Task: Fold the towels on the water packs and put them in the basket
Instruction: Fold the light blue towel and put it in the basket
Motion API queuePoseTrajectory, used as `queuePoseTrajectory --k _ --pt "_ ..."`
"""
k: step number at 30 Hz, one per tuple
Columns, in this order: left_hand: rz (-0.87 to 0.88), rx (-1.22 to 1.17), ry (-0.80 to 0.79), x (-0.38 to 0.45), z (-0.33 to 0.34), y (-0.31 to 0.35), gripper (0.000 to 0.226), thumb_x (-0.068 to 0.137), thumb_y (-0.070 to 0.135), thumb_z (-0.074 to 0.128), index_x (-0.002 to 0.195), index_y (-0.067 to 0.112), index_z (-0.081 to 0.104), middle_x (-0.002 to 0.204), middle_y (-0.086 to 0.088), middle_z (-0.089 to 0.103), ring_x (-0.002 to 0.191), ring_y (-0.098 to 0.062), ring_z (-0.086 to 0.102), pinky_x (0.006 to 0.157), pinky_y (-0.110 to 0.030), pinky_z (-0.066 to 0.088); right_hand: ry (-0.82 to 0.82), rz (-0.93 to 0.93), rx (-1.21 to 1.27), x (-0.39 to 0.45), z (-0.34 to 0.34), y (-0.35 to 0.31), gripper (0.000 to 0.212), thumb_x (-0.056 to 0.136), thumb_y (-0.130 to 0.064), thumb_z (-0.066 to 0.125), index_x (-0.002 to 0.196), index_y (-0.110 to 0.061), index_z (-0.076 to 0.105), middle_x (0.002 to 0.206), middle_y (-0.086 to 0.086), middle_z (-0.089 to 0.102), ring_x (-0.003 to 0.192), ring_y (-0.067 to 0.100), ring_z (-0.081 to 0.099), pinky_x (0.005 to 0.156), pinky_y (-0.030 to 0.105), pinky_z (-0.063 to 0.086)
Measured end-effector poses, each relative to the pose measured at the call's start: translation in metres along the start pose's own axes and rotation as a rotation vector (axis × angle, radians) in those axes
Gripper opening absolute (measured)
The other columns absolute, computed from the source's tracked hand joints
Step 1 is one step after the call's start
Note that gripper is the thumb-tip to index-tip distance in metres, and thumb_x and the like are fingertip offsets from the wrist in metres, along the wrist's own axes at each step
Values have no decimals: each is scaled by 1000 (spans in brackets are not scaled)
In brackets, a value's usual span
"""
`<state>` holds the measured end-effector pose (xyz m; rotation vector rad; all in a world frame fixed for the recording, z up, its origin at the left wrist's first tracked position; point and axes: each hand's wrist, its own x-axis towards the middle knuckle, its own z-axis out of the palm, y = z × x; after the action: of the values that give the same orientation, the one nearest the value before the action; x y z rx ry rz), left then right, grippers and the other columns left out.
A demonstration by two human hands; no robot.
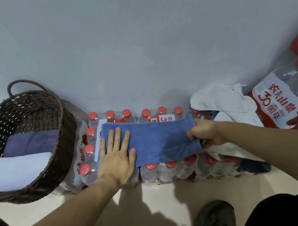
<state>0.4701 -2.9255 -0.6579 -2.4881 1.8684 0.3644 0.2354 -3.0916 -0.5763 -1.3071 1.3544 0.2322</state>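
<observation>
A dark grey shoe (215, 220) is standing on the pale floor (160, 206) nearest the camera, between 2 bare forearms reaching forward. The left hand (116, 154) is lying flat with straight, spread fingers, pressing down the left end of a blue rectangular cloth towel (155, 141). The right hand (206, 134) is curling its fingers round the towel's right end, pinching it. The towel is lying stretched across the shrink-wrapped packs of red-capped clear water bottles (166, 171) set against the grey wall (130, 36). To the right, a crumpled white towel (226, 103) is sitting on the packs. At the left, a dark brown woven round basket (54, 165) is holding 2 folded towels: a purple folded towel (30, 142) behind a white folded towel (15, 170).
</observation>
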Motion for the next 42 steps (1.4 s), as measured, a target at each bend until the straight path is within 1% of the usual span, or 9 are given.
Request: queuePoseTrajectory --k 7,12,15,20,24,27,30,33,42 --pt "-13 -144 -45 7 -7 3 64 101 50 18 156 23 1 164 -6 -7 151 -25 -12 120 -44 -13 138 -167 -470 -19 5 -35 52 79 -8 64 125 -17 42 107 15 61 90 31 66 68 39 58" --pt "-65 -769 260 3 -46 25 10 92 21 53 96 17 62 93 2 66 90 -16 61 81 -36 50 37 -196 -85 -27 29 -68 28 82 2 62 103 -14 53 59 10 64 45 21 63 46 31 54" --pt "-214 -1345 42 -1 -71 43 16 99 23 51 97 11 62 83 -7 70 74 -21 68 64 -34 58 -59 -194 21 -24 51 -87 21 85 2 61 88 -17 53 71 13 62 51 19 63 50 33 58" --pt "-246 -1769 -273 -7 -82 34 54 92 59 50 127 20 58 118 -10 69 111 -20 66 95 -47 53 -136 -247 142 -11 95 -110 15 91 -6 55 103 -16 56 80 12 57 54 13 55 53 29 57" --pt "-304 -1568 -165 -13 -78 -1 73 65 70 72 118 21 60 112 -8 71 108 -24 67 98 -49 51 -304 -230 235 -6 120 -120 17 92 -5 60 93 -20 52 71 1 67 60 10 65 62 30 61" --pt "-326 -1586 -114 -15 -68 -27 43 80 28 80 116 14 60 106 -15 72 91 -23 72 76 -38 59 -399 -214 268 -3 130 -131 11 96 -8 52 88 -16 53 69 1 65 57 12 68 74 36 62" --pt "-391 -1558 -110 -16 -62 -40 22 87 0 68 106 9 61 89 -16 71 68 -24 69 53 -30 53 -150 -296 -65 8 139 -133 25 93 -5 51 115 -17 52 91 8 54 63 20 61 57 31 52" --pt "-520 -1436 -96 -14 -56 -48 17 87 -8 63 97 6 58 82 -16 68 61 -26 63 53 -33 52 128 -548 -649 19 139 -129 45 87 -10 60 130 -21 53 102 2 59 86 19 58 71 24 41" --pt "-445 -438 -91 -12 -54 -65 41 80 48 72 86 14 50 83 -5 61 80 -29 61 64 -29 42 73 -548 -932 41 143 -111 65 82 -31 76 136 -28 39 121 7 49 97 24 52 79 32 44"
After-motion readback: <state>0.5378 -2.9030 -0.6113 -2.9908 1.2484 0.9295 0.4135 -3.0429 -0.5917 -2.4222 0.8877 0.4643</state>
